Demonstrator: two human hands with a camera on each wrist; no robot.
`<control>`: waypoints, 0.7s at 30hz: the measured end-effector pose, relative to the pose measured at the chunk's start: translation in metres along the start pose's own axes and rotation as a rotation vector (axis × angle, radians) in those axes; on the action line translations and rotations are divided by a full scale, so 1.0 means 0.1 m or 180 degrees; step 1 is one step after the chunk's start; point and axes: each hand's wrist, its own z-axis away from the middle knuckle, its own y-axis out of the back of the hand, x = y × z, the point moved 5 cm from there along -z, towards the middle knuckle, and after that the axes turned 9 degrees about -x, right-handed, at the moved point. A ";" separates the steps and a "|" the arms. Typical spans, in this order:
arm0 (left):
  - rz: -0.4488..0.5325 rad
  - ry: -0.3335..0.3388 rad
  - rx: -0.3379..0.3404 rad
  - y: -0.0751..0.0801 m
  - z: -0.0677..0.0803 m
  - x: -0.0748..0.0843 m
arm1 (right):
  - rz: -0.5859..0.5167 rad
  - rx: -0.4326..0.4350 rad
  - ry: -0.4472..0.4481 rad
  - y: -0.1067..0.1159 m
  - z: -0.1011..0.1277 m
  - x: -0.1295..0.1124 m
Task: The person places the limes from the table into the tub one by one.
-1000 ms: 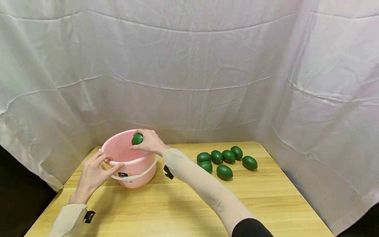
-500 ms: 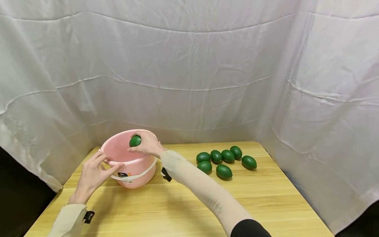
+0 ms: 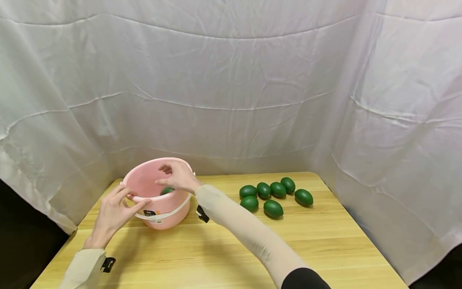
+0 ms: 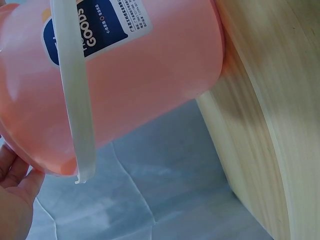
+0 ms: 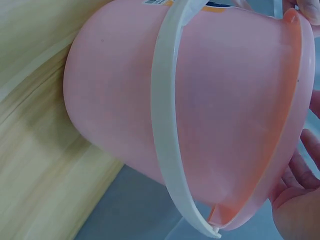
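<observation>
- Head view: a pink bucket (image 3: 171, 205) with a white handle stands at the left of a wooden table (image 3: 231, 249). The left hand (image 3: 113, 210) pinches its near rim. The right hand (image 3: 179, 176) is over the mouth, thumb and fingers apart, holding nothing. Just below, inside the bucket, one avocado (image 3: 167, 190) shows, partly hidden by the rim; whether it is falling or resting is unclear. Seven more lie on the table, well apart from the bucket.
- Left wrist view: fingers grip the rim beside the handle. Pulling hard there could tip the bucket.
- Right wrist view: the hand lies at the rim, the avocado out of sight. A low wrist could knock the rim; a hard drop could bruise the fruit.
</observation>
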 end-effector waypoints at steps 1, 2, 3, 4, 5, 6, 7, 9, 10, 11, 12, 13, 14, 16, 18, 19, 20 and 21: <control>0.0001 -0.0006 0.0003 0.00 0.00 0.00 | -0.0064 0.0034 -0.0008 0.01 0.00 0.01; 0.0005 -0.0012 0.0002 0.00 -0.01 0.00 | -0.0104 0.0065 -0.0011 0.02 0.01 0.02; 0.0016 -0.0019 0.0006 0.00 -0.01 0.00 | -0.0142 0.0092 -0.0025 0.02 0.02 0.03; 0.0015 -0.0023 0.0005 0.00 -0.01 0.00 | -0.0180 0.0109 -0.0046 0.03 0.02 0.04; 0.0019 -0.0027 0.0003 0.00 -0.02 0.00 | -0.0218 0.0116 -0.0065 0.03 0.03 0.05; 0.0023 -0.0027 0.0000 0.00 -0.02 0.00 | -0.0247 0.0118 -0.0076 0.03 0.04 0.06; 0.0019 -0.0028 0.0000 0.00 -0.02 -0.01 | -0.0272 0.0119 -0.0088 0.03 0.05 0.07; 0.0031 -0.0027 0.0006 0.00 -0.02 -0.01 | -0.0302 0.0105 -0.0098 0.03 0.06 0.09; 0.0029 -0.0024 0.0003 0.00 -0.01 -0.01 | -0.0307 0.0100 -0.0102 0.03 0.07 0.10; 0.0043 -0.0025 0.0001 0.00 -0.01 -0.01 | -0.0319 0.0096 -0.0102 0.03 0.07 0.10; 0.0048 -0.0026 0.0000 0.00 -0.01 -0.01 | -0.0325 0.0094 -0.0106 0.03 0.08 0.10; 0.0052 -0.0026 -0.0002 0.00 -0.01 0.00 | -0.0327 0.0092 -0.0115 0.03 0.08 0.11; 0.0058 -0.0025 -0.0007 0.00 -0.01 0.00 | -0.0330 0.0091 -0.0120 0.03 0.09 0.11; 0.0065 -0.0023 -0.0011 0.00 -0.01 0.00 | -0.0318 0.0096 -0.0138 0.03 0.09 0.12; 0.0069 -0.0013 -0.0011 0.00 -0.01 0.01 | -0.0276 0.0120 -0.0146 0.04 0.10 0.13; 0.0070 -0.0008 -0.0006 0.00 -0.01 0.01 | -0.0247 0.0143 -0.0146 0.04 0.11 0.13; 0.0066 -0.0003 0.0000 0.00 0.00 0.01 | -0.0216 0.0169 -0.0144 0.04 0.11 0.13; 0.0058 0.0000 0.0012 0.01 0.00 0.01 | -0.0193 0.0193 -0.0144 0.05 0.12 0.14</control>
